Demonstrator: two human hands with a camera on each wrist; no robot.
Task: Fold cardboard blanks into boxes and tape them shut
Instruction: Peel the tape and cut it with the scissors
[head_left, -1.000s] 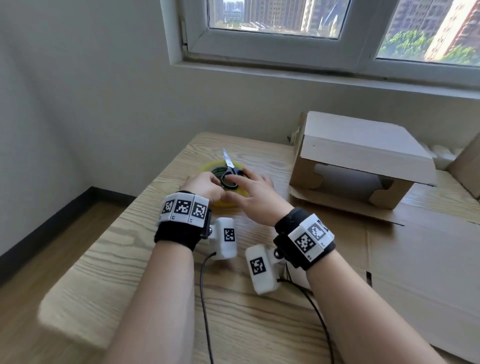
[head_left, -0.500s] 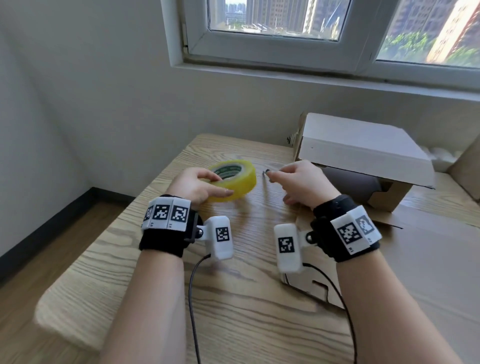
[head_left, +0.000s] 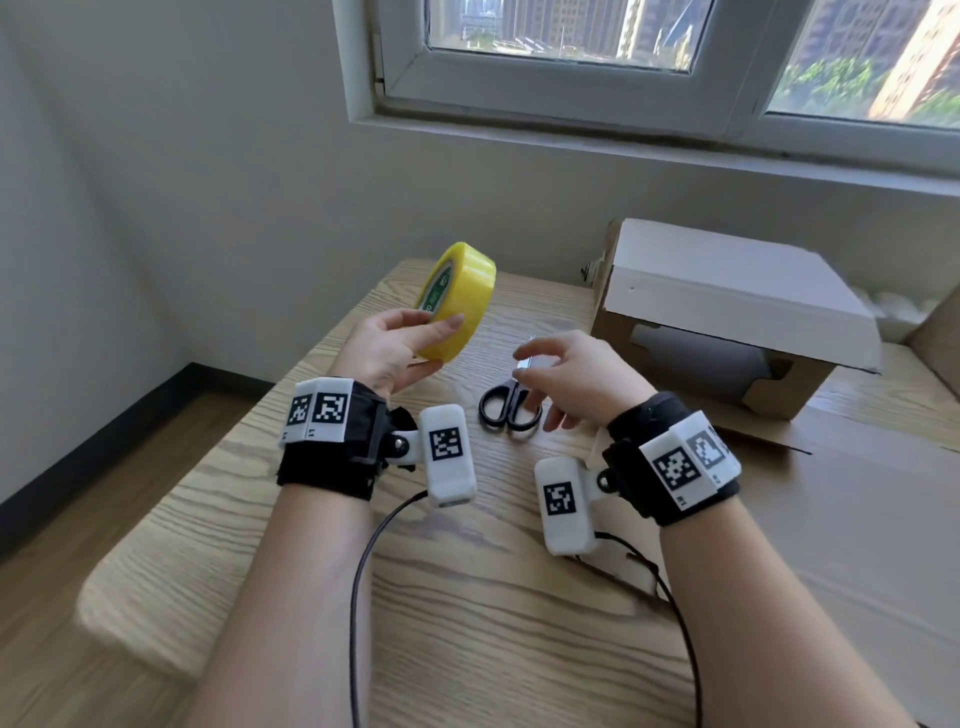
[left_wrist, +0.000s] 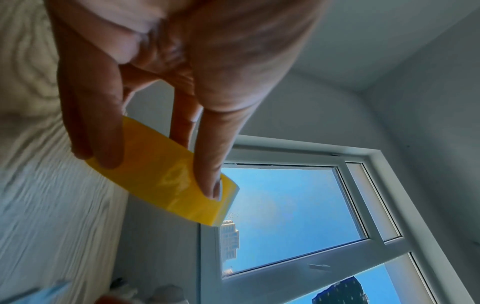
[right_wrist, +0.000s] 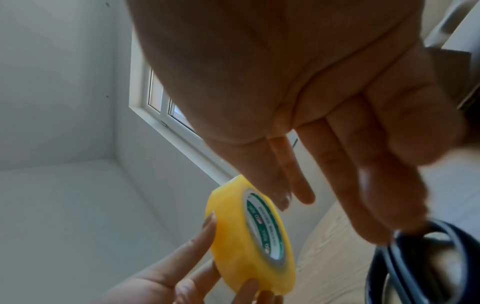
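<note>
Left hand (head_left: 387, 345) grips tape roll (head_left: 457, 299); scissors (head_left: 511, 400) lie beside folded box (head_left: 727, 306).

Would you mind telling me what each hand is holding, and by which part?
Left hand grips the yellow tape roll by its outer rim, lifted off the table. Right hand holds nothing, hovering over the scissors.

Both forearms are reaching forward side by side, each wrist wearing a black band fitted with white marker blocks. The left hand (head_left: 395, 348) is lifting clear of the desk (head_left: 467, 613), palm turned inward, its thumb and fingers (left_wrist: 213, 164) pinching a roll of yellow tape (head_left: 457, 299) held on edge. The right hand (head_left: 576, 379) is hovering low, palm down, fingers loosely spread and gripping nothing.
</note>
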